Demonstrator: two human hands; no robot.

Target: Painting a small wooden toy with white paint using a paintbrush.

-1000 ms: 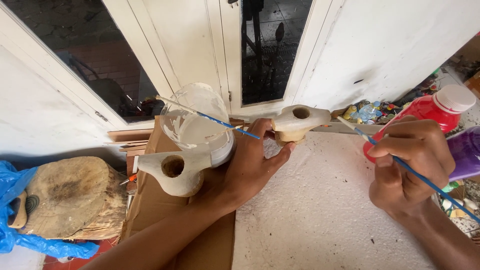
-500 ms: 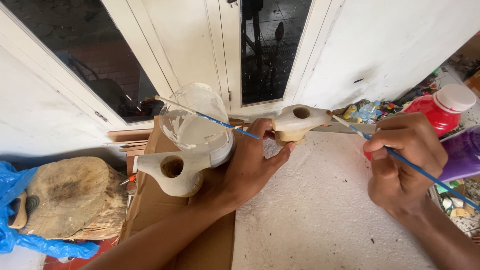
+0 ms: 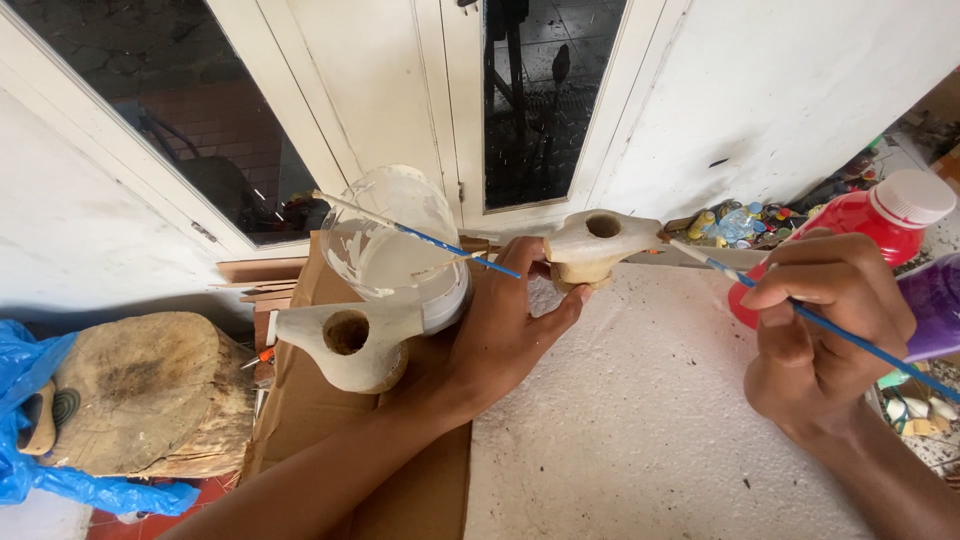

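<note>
Head view: left hand point(image 3: 505, 335) pinches a pale clay whistle-shaped piece point(image 3: 598, 243) out over the white tabletop point(image 3: 640, 420), hole up, so the paintbrush point(image 3: 800, 312) pinched in the right hand point(image 3: 825, 345) can reach its end. Since a second ago, the brush tip has closed onto the piece, and the right hand now covers more of the red bottle point(image 3: 880, 228)

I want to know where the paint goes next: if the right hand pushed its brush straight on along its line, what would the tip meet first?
Probably the pale wooden piece held by the left hand; the right hand's brush tip looks nearly touching it.
</note>
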